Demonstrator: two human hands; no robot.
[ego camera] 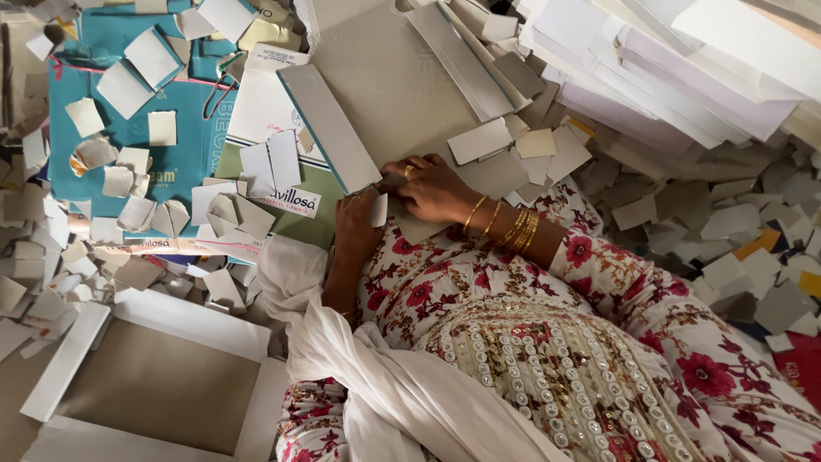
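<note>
The left hand [357, 224] pinches a small white card scrap [379, 210], upright between its fingers. Just beside it, the right hand [432, 188] presses flat, fingers closed, on a large grey cardboard sheet [385, 94] stretching away from her.

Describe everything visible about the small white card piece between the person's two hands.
The small white card piece is a narrow, roughly rectangular offcut of stiff paperboard, plain and unprinted on the side shown. It stands nearly upright over the person's lap. The left hand pinches its left edge, and the right hand rests just above and to the right. A larger grey board lies behind it.
</note>
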